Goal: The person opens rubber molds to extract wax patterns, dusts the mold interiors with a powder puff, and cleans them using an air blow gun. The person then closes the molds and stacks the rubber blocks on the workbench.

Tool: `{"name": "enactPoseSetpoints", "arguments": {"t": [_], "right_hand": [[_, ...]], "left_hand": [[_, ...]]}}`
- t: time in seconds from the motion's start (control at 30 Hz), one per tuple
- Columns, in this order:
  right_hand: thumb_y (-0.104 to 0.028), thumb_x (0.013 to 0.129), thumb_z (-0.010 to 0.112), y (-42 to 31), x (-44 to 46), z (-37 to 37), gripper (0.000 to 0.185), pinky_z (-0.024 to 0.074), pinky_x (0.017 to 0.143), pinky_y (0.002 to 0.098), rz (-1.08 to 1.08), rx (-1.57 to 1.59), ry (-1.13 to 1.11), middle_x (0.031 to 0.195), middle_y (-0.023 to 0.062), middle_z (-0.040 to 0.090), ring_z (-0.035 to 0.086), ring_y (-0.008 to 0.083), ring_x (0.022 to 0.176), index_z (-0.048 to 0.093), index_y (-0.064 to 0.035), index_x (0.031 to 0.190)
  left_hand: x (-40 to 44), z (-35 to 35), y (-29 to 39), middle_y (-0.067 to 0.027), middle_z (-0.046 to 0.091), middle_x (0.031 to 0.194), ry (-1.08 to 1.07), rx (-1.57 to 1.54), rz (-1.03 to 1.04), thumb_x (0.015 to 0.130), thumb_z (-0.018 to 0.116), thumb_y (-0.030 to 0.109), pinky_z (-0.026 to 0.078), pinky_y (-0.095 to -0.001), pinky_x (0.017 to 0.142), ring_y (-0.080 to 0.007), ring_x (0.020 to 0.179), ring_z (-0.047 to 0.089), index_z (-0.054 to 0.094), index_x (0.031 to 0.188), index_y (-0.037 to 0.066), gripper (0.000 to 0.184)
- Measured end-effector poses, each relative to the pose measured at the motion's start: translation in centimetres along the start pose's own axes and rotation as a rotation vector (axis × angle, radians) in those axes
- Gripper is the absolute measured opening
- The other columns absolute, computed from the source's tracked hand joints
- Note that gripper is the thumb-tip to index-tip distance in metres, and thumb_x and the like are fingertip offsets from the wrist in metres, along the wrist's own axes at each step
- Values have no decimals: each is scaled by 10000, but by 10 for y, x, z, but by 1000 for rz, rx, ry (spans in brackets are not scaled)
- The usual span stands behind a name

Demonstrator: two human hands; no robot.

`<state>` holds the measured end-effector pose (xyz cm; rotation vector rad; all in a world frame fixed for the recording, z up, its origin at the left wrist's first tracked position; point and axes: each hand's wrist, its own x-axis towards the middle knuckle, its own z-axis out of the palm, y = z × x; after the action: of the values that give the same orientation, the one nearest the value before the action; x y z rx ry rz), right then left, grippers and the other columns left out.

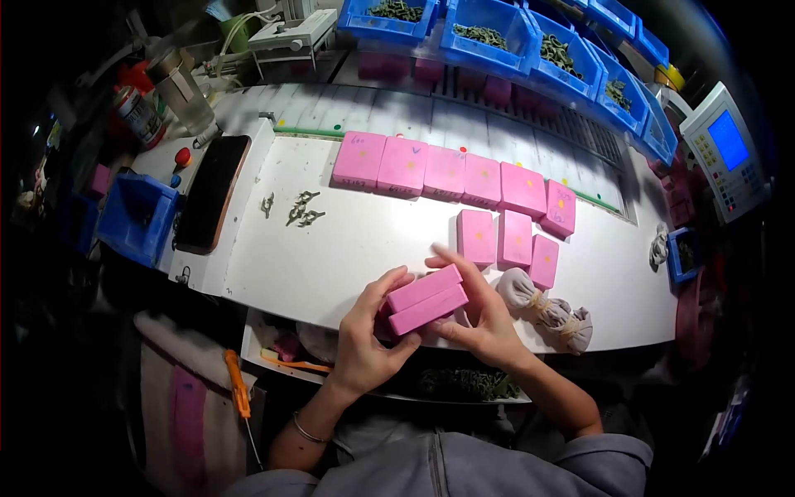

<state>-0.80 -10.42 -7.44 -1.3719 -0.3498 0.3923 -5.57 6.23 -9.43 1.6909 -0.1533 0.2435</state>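
Between my two hands, above the front edge of the white worktop, is a pink rubber mold (426, 302) in two slabs, one slightly offset from the other. My left hand (368, 335) closes round its left end, thumb at the lower edge. The right end is gripped by my right hand (476, 319), with one finger raised and blurred over the top. Beyond them lies a row of pink molds (402, 166) with handwritten marks and yellow dots. Several smaller pink molds (476, 238) sit nearer. A tied cloth pouch (542, 306) lies by my right wrist.
Small green branched pieces (303, 209) lie on the worktop (273, 265). A phone (214, 195) and a blue bin (137, 219) are at left. Blue bins (489, 37) of green pieces line the back. A machine with a blue screen (727, 141) stands right. An orange-handled tool (237, 383) is lower left.
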Motion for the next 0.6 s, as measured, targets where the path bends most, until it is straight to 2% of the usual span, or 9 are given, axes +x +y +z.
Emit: {"name": "enactPoseSetpoints", "arguments": {"t": [0.1, 0.13, 0.2, 0.23, 0.27, 0.33, 0.37, 0.5, 0.6], "right_hand": [[-89, 726, 731, -1, 5, -6, 620, 390, 955, 329, -66, -193, -108, 1225, 117, 451, 479, 176, 1111, 434, -46, 1268], [-99, 727, 734, -2, 5, -6, 576, 403, 937, 324, -82, -214, -76, 1174, 116, 493, 503, 173, 1078, 465, -27, 1231], [-109, 728, 736, -7, 6, -6, 534, 417, 919, 319, -94, -234, -44, 1123, 115, 534, 527, 171, 1044, 496, -7, 1194], [-120, 739, 729, -14, 5, -3, 489, 424, 904, 309, -23, -150, 27, 1062, 100, 564, 543, 166, 1009, 515, 7, 1160], [-131, 750, 722, -22, 5, -1, 446, 432, 888, 299, 49, -65, 98, 1001, 86, 594, 558, 161, 974, 534, 21, 1126], [-171, 770, 712, -30, 6, 1, 400, 442, 848, 278, 127, 12, 116, 962, 79, 610, 569, 149, 909, 554, 27, 1080], [-184, 771, 712, -33, 6, 2, 389, 444, 830, 271, 196, -2, 119, 955, 77, 608, 567, 142, 893, 561, 23, 1064], [-219, 777, 713, -32, 8, 2, 368, 446, 791, 255, 385, -21, 121, 957, 67, 593, 549, 117, 896, 577, 14, 1027], [-241, 803, 668, -28, 1, -2, 380, 441, 823, 263, 349, -94, 88, 1014, 58, 579, 545, 122, 938, 560, 2, 1075]], "left_hand": [[-1, -3, -4, -178, 529, 1177, -60, -9, -57, 647, 745, 58, 426, -362, 930, -280, 1111, 524, 400, 1279, 14, 722], [0, -4, -3, -178, 529, 1177, -59, -10, -60, 647, 745, 58, 426, -362, 930, -280, 1111, 524, 400, 1279, 14, 722], [3, -6, 6, -190, 484, 1223, 11, 93, -12, 616, 803, 141, 415, -376, 940, -296, 1135, 493, 331, 1319, 2, 858], [3, -10, 16, -191, 448, 1243, -30, 276, -9, 575, 833, 195, 380, -397, 968, -319, 1174, 438, 288, 1338, -3, 959], [1, -10, 16, -191, 448, 1243, -30, 276, -12, 575, 833, 195, 380, -397, 968, -319, 1174, 438, 288, 1338, -3, 959], [-6, -10, 15, -168, 454, 1222, -50, 667, -22, 579, 832, 212, 349, -417, 983, -334, 1187, 406, 332, 1318, -3, 918], [-9, -9, 12, -149, 462, 1198, -45, 681, 14, 582, 821, 196, 333, -430, 983, -343, 1189, 397, 410, 1250, -1, 809], [-13, -5, 7, -138, 474, 1175, -41, 599, 19, 589, 798, 156, 348, -435, 959, -342, 1156, 421, 472, 1161, 3, 677], [-15, -2, 5, -134, 490, 1137, 49, 562, 49, 584, 774, 106, 361, -427, 928, -336, 1123, 442, 488, 1112, 9, 608]]}}
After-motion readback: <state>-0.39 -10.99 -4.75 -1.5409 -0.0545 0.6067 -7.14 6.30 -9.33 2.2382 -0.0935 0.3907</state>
